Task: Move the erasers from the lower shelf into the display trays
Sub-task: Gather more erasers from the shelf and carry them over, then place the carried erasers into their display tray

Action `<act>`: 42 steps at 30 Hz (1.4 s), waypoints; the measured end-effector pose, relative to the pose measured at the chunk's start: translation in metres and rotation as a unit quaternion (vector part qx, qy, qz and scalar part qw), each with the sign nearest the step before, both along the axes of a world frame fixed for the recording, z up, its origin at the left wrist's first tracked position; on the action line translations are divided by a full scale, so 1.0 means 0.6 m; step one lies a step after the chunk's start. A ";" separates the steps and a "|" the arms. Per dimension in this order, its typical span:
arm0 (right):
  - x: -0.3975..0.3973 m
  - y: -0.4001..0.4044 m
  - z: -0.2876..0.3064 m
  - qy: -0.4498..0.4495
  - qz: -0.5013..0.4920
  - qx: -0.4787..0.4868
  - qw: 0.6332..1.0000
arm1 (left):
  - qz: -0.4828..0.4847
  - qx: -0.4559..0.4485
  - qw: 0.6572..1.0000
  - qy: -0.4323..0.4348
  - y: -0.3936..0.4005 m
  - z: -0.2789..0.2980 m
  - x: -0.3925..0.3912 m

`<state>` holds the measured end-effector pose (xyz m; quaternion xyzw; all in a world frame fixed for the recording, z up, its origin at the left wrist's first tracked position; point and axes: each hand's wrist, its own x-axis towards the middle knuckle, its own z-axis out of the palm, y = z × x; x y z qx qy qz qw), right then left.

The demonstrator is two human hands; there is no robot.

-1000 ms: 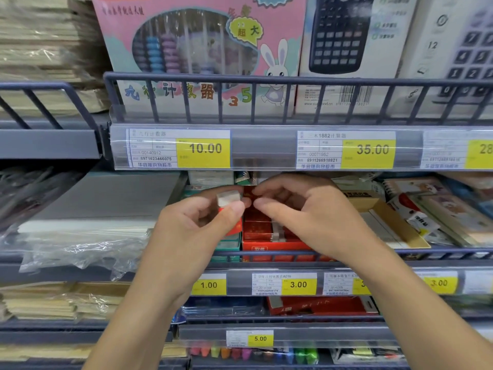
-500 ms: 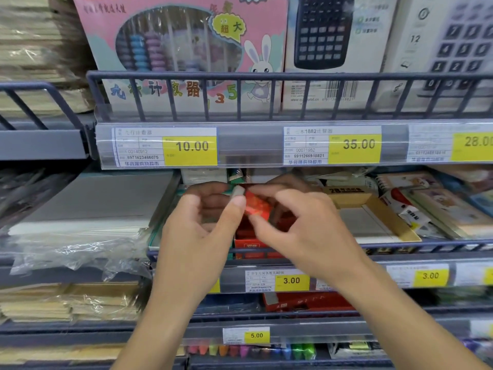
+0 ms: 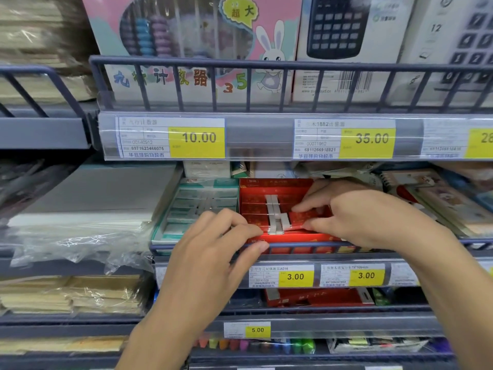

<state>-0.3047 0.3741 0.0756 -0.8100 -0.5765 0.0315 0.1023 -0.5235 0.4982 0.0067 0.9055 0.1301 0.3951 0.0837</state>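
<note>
Head view
Right hand (image 3: 354, 217): over the red display tray (image 3: 277, 186), thumb and forefinger pinched on a red-wrapped eraser (image 3: 306, 217), lowered into the right column.
Left hand (image 3: 213, 252): at the tray's front left corner, fingers curled, tips on the tray's front edge; thumb against the wire shelf rail (image 3: 320, 245); grip on anything cannot be told.
Erasers in tray (image 3: 256, 209): red sleeves in rows, white ends meeting at centre.
Green tray (image 3: 192, 206): just left of red tray, touching.
Lower shelf stock (image 3: 314, 297): red erasers below the 3.00 price tags (image 3: 296, 276).
</note>
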 end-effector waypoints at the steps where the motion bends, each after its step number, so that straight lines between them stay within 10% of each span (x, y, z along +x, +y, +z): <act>1: 0.001 0.004 0.001 0.000 0.002 -0.003 1.000 | 0.000 0.002 1.000 -0.001 0.000 0.000 0.000; 16: -0.033 -0.006 0.006 0.034 -0.043 0.103 0.993 | -0.019 -0.110 0.994 -0.017 -0.007 0.012 -0.017; 21: -0.117 -0.034 -0.025 0.195 -0.014 0.357 0.913 | -0.061 -0.277 0.950 -0.132 -0.020 0.012 -0.054; 25: -0.181 -0.077 -0.099 0.329 0.004 0.377 0.866 | -0.109 -0.383 0.902 -0.166 -0.032 -0.030 -0.089; 34: -0.275 -0.246 -0.415 0.525 -0.295 0.250 0.758 | -0.029 -0.653 0.742 0.151 -0.086 -0.352 -0.164; 42: -0.388 -0.464 -0.599 0.573 -0.472 0.125 0.659 | 0.017 -0.646 0.685 0.337 -0.203 -0.528 -0.253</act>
